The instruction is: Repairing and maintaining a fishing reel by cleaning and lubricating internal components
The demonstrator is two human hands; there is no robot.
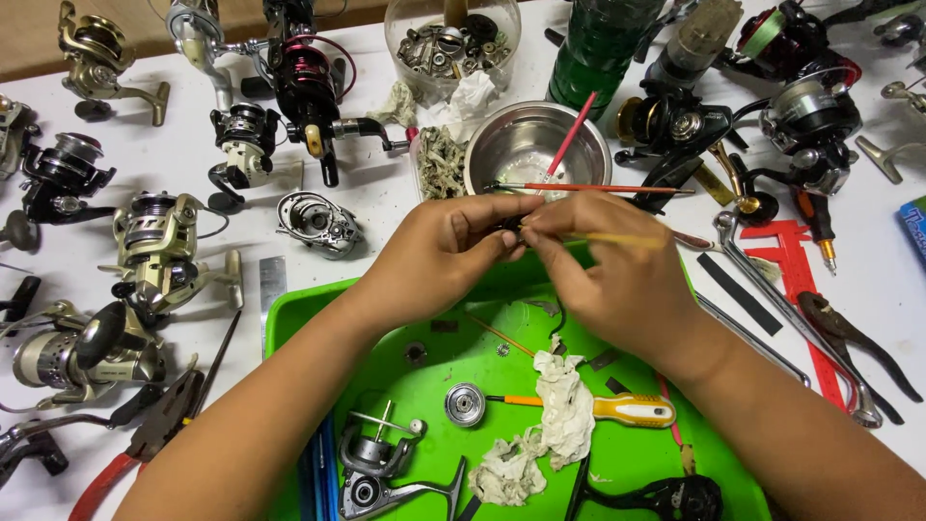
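My left hand (439, 253) and my right hand (608, 265) meet above the far edge of a green tray (289, 323). The left fingers pinch a small dark part (508, 230), mostly hidden between the fingertips. My right hand holds a thin yellow-handled brush (627, 239) whose tip touches that part. Below the hands, in the tray, lie a dirty white rag (559, 410), a yellow-handled screwdriver (627, 410), a small round metal spool (465, 403) and a stripped reel body (371, 463).
A steel bowl (502, 145) with red-handled brushes stands behind the hands, beside a clear jar of parts (451, 43) and a green bottle (598, 48). Several fishing reels cover the white table on the left (159, 251) and the right (805, 116). Pliers (849, 338), a wrench (752, 265) and a red caliper (801, 289) lie at right.
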